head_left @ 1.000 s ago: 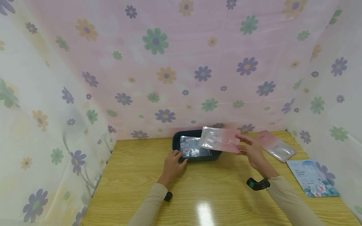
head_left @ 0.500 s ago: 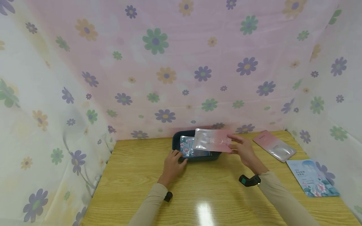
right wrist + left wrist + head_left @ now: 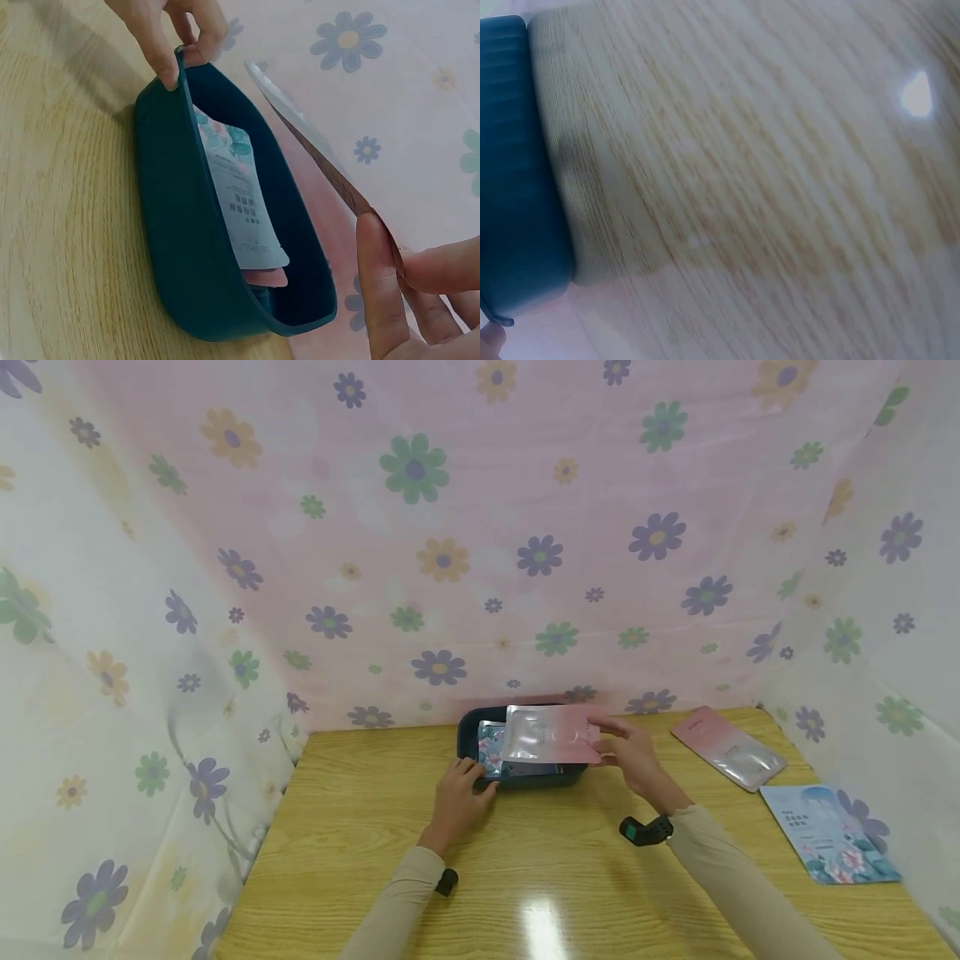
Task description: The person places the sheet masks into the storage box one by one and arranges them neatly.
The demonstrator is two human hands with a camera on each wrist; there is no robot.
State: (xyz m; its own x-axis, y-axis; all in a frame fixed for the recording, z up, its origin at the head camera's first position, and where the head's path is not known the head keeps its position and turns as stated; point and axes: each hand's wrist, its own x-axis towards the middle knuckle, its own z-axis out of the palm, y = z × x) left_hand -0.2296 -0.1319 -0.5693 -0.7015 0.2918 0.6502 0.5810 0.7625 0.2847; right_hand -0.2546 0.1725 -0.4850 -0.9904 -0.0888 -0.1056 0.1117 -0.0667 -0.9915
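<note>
My right hand (image 3: pixel 633 764) pinches the pink end of a pink-and-silver sheet mask packet (image 3: pixel 551 735), its silver end reaching left over a dark teal bin (image 3: pixel 467 737). In the right wrist view this packet (image 3: pixel 322 161) is seen edge-on, above the bin and apart from it. My left hand (image 3: pixel 456 802) grips the bin's near left rim, thumb outside and fingers over the edge. Inside the bin lies a blue floral mask packet (image 3: pixel 240 195), with a pink edge (image 3: pixel 268 278) showing under it. Only a fingertip and the bin's ribbed wall (image 3: pixel 517 150) appear in the left wrist view.
On the right of the wooden table (image 3: pixel 360 860) lie another pink-and-silver packet (image 3: pixel 727 747) and a blue floral packet (image 3: pixel 828 835). Flower-patterned cloth (image 3: pixel 480 527) rises close behind the bin and along both sides.
My right hand has moved left with the pink-and-silver packet, which now covers more of the bin and the blue packet in it. The left hand has stayed on the rim.
</note>
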